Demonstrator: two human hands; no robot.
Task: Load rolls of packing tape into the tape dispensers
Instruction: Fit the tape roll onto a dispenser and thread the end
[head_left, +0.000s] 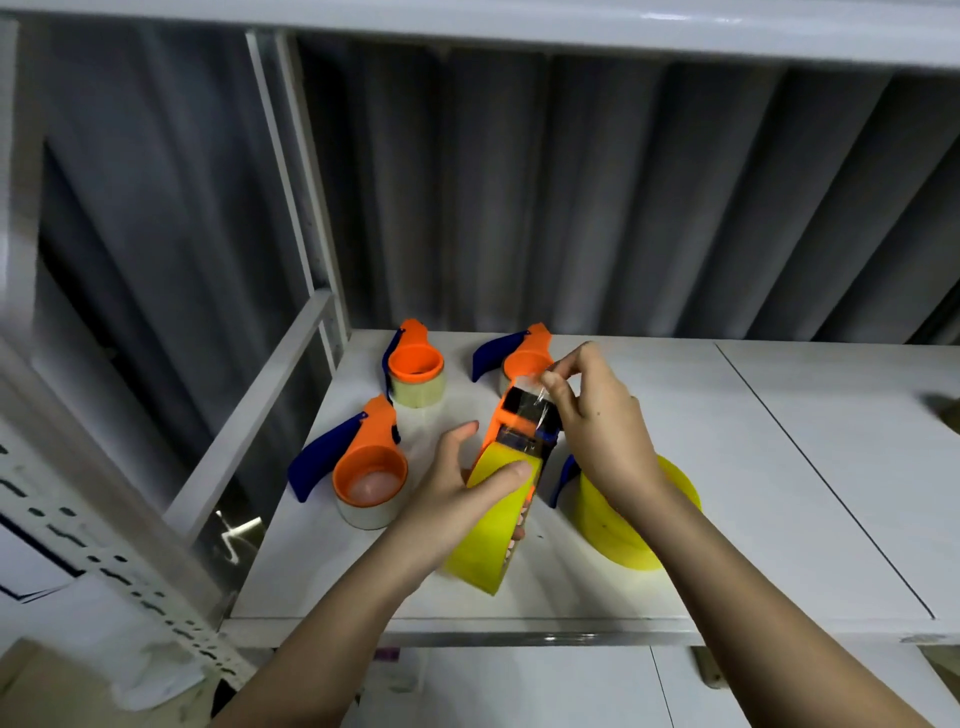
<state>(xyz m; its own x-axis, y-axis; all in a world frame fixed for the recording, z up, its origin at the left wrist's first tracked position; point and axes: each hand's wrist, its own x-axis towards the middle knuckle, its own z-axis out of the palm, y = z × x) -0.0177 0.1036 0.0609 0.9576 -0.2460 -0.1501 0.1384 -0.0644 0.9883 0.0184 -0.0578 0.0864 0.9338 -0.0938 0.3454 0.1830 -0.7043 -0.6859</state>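
My left hand (462, 488) grips a yellow roll of tape (488, 530) mounted in an orange dispenser (511, 415), held just above the white shelf (727, 467). My right hand (597, 421) pinches the clear tape end (540, 397) over the dispenser's front. Three other orange dispensers with blue handles rest on the shelf, each loaded with a clear roll: near left (363, 478), back left (415, 371) and back middle (519, 353), partly hidden by the held one. A second yellow roll (623, 525) with a blue handle beside it lies under my right wrist.
A white metal upright (291, 182) and slanted rail (249, 415) bound the shelf on the left. A corrugated grey wall stands behind it. The shelf's front edge (519, 631) is near me, with another white surface below. A seam (821, 478) crosses the shelf on the right.
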